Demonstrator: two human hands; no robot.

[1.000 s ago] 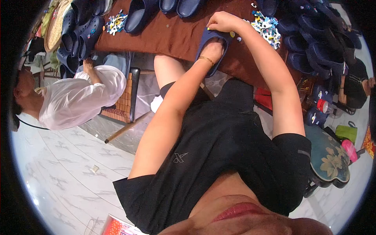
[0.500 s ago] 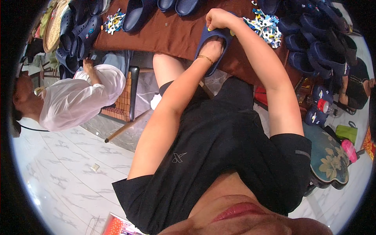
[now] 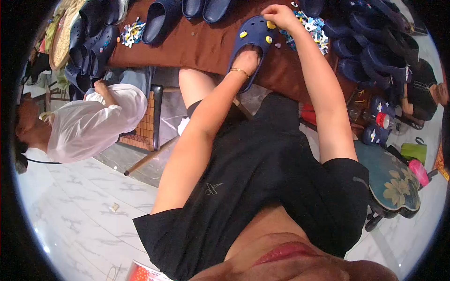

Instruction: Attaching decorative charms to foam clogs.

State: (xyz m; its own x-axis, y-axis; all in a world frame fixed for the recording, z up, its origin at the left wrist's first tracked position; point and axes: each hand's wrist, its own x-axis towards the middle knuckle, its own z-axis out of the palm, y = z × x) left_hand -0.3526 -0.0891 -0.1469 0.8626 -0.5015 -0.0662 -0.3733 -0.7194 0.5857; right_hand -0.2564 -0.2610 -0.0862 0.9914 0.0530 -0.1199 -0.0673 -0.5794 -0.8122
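A navy clog (image 3: 257,35) with several yellow-and-white charms (image 3: 243,34) on its top is held over the brown cloth (image 3: 197,49), toe pointing away. My left hand (image 3: 246,61) is pushed into its foot opening and carries it from inside; those fingers are hidden. At the toe, my right hand (image 3: 280,18) has its fingers closed, beside a yellow charm (image 3: 270,25) near the toe's right edge. What those fingers pinch, if anything, is too small to tell. Just right of that hand lies a pile of loose white, blue and yellow charms (image 3: 313,35).
More navy clogs (image 3: 158,23) line the cloth's far edge, with others (image 3: 363,58) heaped at right. A smaller charm pile (image 3: 133,32) lies at left. A person in white (image 3: 96,119) sits to the left by a chair (image 3: 152,117). A flower-patterned stool (image 3: 389,182) stands at right.
The clog has turned so that its charm-dotted top faces up. My right hand has moved slightly right and its fingers have shifted along the toe.
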